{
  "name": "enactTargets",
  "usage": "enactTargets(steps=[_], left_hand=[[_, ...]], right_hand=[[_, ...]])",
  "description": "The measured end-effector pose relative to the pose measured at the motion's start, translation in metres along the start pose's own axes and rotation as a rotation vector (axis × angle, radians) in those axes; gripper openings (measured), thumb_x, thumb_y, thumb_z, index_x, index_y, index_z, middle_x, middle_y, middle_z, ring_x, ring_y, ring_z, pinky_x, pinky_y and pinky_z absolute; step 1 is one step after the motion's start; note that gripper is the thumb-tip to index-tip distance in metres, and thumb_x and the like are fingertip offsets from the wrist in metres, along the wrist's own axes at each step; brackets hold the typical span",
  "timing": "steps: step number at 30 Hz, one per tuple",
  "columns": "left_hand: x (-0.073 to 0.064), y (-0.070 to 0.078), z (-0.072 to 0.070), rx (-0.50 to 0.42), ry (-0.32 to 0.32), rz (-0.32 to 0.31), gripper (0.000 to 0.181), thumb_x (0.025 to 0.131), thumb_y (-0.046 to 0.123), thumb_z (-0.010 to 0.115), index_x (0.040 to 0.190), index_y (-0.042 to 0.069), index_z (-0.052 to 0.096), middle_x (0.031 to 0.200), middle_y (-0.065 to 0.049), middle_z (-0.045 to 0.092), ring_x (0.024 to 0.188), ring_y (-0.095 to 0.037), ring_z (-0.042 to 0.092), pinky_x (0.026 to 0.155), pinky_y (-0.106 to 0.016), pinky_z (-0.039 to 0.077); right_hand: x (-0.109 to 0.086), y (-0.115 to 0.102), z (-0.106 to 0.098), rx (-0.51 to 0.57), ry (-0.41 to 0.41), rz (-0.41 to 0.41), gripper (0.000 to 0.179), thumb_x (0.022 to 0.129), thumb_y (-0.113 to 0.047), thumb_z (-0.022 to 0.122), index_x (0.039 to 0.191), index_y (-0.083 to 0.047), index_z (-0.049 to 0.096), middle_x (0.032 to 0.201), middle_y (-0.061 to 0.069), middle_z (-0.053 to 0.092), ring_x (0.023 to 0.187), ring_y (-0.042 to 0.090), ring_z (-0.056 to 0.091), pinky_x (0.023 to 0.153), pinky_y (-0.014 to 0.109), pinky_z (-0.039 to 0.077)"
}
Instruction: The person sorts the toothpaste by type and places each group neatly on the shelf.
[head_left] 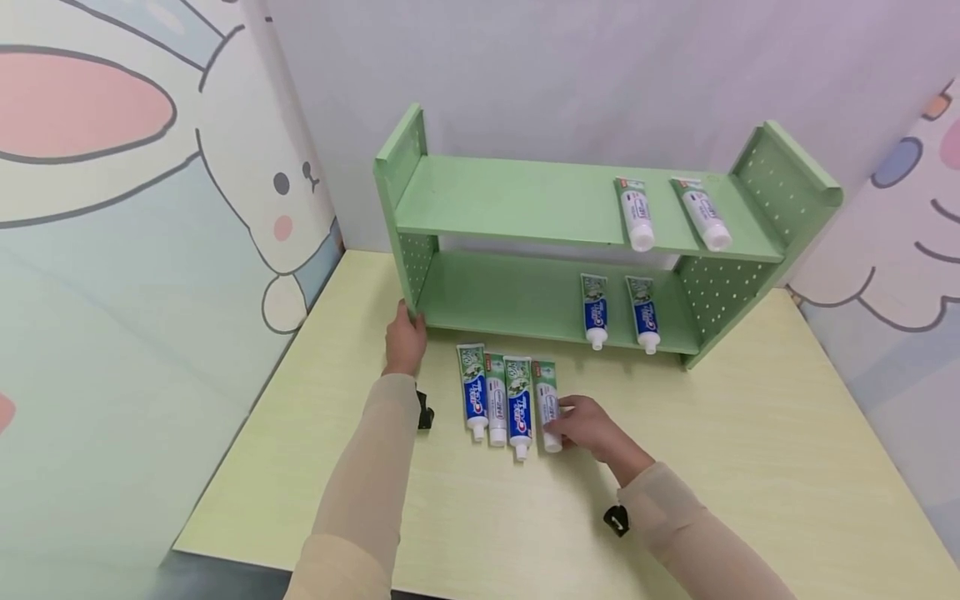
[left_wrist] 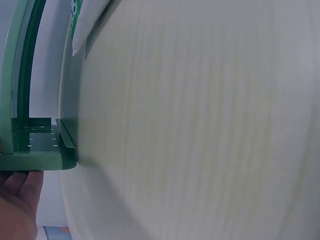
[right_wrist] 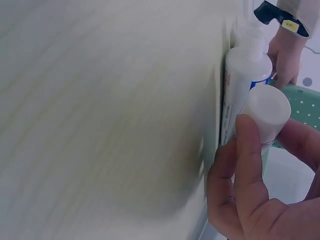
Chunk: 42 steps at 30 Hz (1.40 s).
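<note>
My right hand (head_left: 588, 427) pinches a white and green toothpaste tube (head_left: 547, 392) near its cap (right_wrist: 270, 107), thumb and fingers on either side. This tube lies rightmost in a row on the table. To its left are a blue and green tube (head_left: 518, 400), a white one (head_left: 496, 396) and another blue and green one (head_left: 473, 387), caps toward me. My left hand (head_left: 405, 340) holds the lower front of the left side panel (head_left: 405, 250) of a green two-tier shelf (head_left: 517, 200); in the left wrist view its fingers (left_wrist: 30, 192) lie against the panel's outer face.
Two white tubes, one left (head_left: 636, 215) and one right (head_left: 702, 214), lie on the upper tier toward the right. Two blue and green tubes, left (head_left: 595, 308) and right (head_left: 643, 312), lie on the lower tier. Walls with cartoon prints surround the pale table (head_left: 787, 467).
</note>
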<state>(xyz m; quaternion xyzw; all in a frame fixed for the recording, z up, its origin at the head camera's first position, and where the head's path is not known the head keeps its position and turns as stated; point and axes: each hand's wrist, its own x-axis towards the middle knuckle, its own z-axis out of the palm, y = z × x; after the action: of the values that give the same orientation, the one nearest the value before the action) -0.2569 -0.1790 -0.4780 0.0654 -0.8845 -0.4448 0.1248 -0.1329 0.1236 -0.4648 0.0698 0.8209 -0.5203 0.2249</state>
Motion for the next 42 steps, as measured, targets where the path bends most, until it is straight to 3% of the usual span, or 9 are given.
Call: enactTargets(steps=[7,19,23,32,42], left_hand=[[0.000,0.002,-0.002,0.003,0.004,-0.004,0.042,0.105,0.019,0.044,0.144,0.005,0.037,0.132,-0.024,0.055,0.116,-0.037,0.057,0.091,-0.048,0.048],[-0.003,0.002,-0.002,-0.006,0.001,-0.002,0.038,0.105,0.019,0.044,0.140,0.005,0.039,0.123,-0.025,0.059,0.099,-0.036,0.063,0.080,-0.048,0.051],[-0.003,0.003,-0.002,0.002,-0.002,-0.008,0.039,0.105,0.019,0.044,0.142,0.006,0.039,0.126,-0.024,0.059,0.105,-0.036,0.062,0.083,-0.048,0.051],[-0.003,0.003,-0.002,0.007,-0.002,-0.012,0.040,0.105,0.019,0.043,0.143,0.006,0.038,0.128,-0.024,0.058,0.110,-0.036,0.060,0.086,-0.048,0.050],[-0.003,0.003,-0.002,-0.006,0.002,-0.005,0.040,0.105,0.018,0.044,0.143,0.006,0.038,0.127,-0.024,0.058,0.104,-0.036,0.062,0.082,-0.049,0.050]], right_hand=[[-0.005,-0.003,-0.007,-0.002,0.002,-0.005,0.058,0.086,0.000,0.069,0.135,0.014,0.040,0.108,0.025,0.058,0.082,0.028,0.063,0.068,0.040,0.056],[-0.016,-0.009,-0.013,0.022,-0.002,-0.026,0.059,0.086,0.001,0.069,0.137,0.011,0.041,0.104,0.022,0.058,0.083,0.029,0.062,0.070,0.041,0.056],[-0.021,-0.014,-0.017,0.023,-0.009,-0.041,0.060,0.086,0.002,0.069,0.138,0.011,0.040,0.105,0.023,0.058,0.085,0.030,0.062,0.070,0.042,0.056],[-0.031,-0.029,-0.024,0.028,-0.021,-0.106,0.063,0.087,0.002,0.068,0.141,0.009,0.038,0.109,0.023,0.056,0.086,0.029,0.061,0.070,0.042,0.056],[-0.042,-0.052,-0.032,0.017,-0.018,-0.171,0.062,0.088,0.003,0.067,0.142,0.007,0.037,0.113,0.022,0.056,0.090,0.029,0.061,0.074,0.043,0.056]])
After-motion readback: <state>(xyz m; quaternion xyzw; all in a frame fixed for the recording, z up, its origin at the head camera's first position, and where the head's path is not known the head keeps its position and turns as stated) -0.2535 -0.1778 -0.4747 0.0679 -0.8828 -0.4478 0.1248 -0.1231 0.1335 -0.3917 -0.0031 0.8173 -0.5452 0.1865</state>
